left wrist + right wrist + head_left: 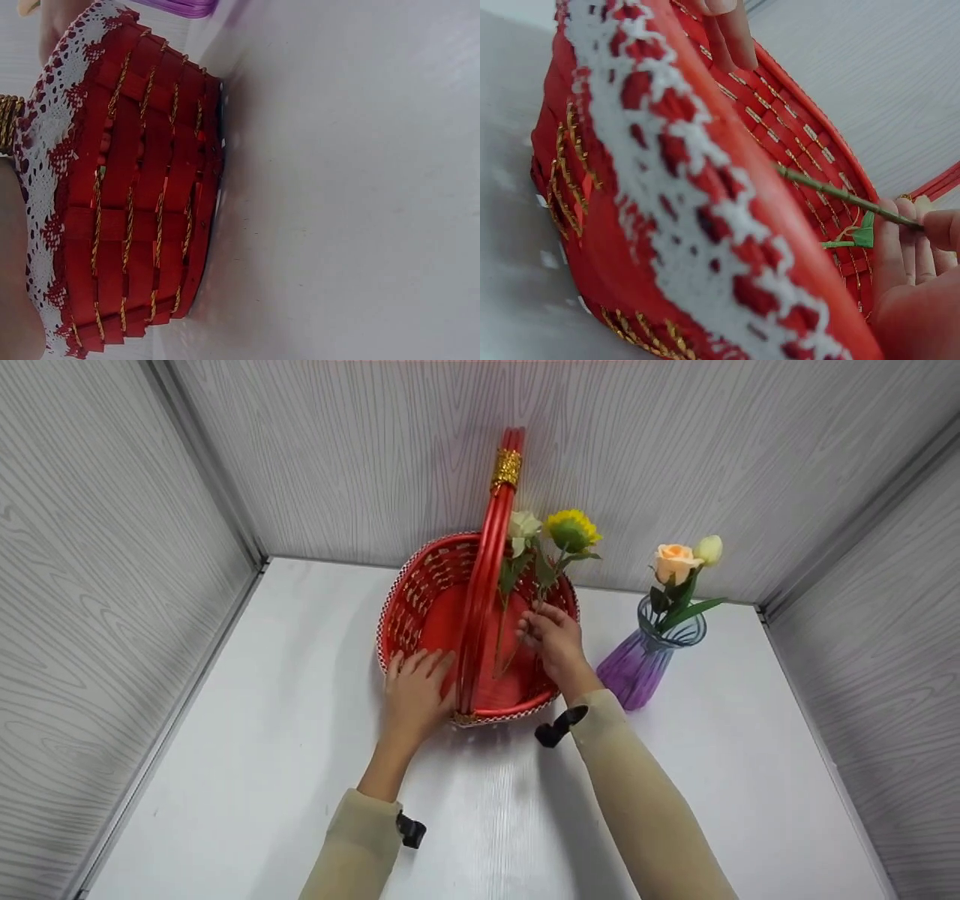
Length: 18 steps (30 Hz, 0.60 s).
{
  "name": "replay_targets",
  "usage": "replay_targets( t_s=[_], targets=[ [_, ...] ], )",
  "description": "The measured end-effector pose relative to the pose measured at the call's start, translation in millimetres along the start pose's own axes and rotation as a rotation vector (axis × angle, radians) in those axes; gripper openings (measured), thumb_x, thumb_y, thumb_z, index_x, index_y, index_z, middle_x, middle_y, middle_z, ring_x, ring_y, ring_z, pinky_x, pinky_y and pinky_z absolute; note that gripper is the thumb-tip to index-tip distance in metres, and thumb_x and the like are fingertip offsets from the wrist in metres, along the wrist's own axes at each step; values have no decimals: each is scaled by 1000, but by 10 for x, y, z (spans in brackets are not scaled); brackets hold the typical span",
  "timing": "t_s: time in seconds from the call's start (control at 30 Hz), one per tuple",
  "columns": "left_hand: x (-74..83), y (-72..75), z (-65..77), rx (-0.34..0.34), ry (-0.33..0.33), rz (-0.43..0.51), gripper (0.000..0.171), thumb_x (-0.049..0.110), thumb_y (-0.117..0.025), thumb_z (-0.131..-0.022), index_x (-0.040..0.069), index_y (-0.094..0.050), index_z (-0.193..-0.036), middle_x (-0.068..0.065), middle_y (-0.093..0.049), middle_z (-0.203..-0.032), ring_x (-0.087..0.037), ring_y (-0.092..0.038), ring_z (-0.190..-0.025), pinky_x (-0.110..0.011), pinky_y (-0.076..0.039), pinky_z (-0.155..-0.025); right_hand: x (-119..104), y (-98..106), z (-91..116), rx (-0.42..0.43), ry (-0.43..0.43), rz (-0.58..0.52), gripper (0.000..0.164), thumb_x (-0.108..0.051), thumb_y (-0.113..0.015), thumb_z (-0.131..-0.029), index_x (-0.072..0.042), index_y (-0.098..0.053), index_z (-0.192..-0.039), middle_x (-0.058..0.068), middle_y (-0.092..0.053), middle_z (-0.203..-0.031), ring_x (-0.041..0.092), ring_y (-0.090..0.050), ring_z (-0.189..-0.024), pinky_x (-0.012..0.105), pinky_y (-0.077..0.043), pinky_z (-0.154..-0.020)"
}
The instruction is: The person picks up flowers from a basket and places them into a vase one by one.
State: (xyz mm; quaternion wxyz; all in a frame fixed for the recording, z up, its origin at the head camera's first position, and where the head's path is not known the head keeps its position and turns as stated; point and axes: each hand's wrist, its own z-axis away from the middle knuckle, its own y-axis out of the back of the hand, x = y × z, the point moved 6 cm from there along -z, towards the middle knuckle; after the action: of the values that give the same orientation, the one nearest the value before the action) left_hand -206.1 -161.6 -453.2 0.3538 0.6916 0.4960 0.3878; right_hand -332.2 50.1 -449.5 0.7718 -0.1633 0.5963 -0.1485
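Note:
A red woven basket [384,611] with a tall arched handle [491,551] stands near the back wall. My left hand [414,697] holds its near-left rim, fingers hooked over the edge. White lace trim [56,142] runs along the rim in the left wrist view. Over the basket's right half, my right hand [553,641] pinches the stem [847,196] of a yellow sunflower [571,531], whose head leans over the back rim. Beside it is a white rose [523,526], its stem reaching down inside the basket; whether my right hand touches that stem, I cannot tell.
To the basket's right, a purple-and-blue glass vase [637,667] stands close to my right forearm. It holds a peach rose [676,562] and a pale tulip bud [708,550]. Grey wood-grain panels [360,457] enclose the white table [247,750] at the back and sides.

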Motion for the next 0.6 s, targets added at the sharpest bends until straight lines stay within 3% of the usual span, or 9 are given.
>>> replay_targets(
  t_s=[0.17,0.47,0.6],
  targets=[
    [-5,-10,1,-2,-3,-9,45,34,-58,-94,20,-62,-137,-5,-63,-137,-30,-53,-131,-57,-28,-116,-55,11,70,-31,14,-2,39,-11,-56,-101,6,-50,-136,20,-64,-110,19,-68,-85,37,-59,-87],
    [1,-33,-9,-22,-1,-16,45,35,-57,-95,21,-61,-138,-4,-62,-138,-29,-52,-132,-56,-28,-116,-212,70,204,-60,115,48,43,-4,-56,-99,9,-45,-139,11,-70,-96,18,-70,-82,31,-60,-77],
    [-9,-31,-11,-24,2,-13,46,35,-57,-95,21,-61,-138,-5,-62,-138,-30,-52,-132,-57,-28,-116,-260,84,266,-64,132,61,41,-2,-58,-98,10,-47,-135,16,-70,-100,20,-70,-83,32,-60,-76]
  ],
)
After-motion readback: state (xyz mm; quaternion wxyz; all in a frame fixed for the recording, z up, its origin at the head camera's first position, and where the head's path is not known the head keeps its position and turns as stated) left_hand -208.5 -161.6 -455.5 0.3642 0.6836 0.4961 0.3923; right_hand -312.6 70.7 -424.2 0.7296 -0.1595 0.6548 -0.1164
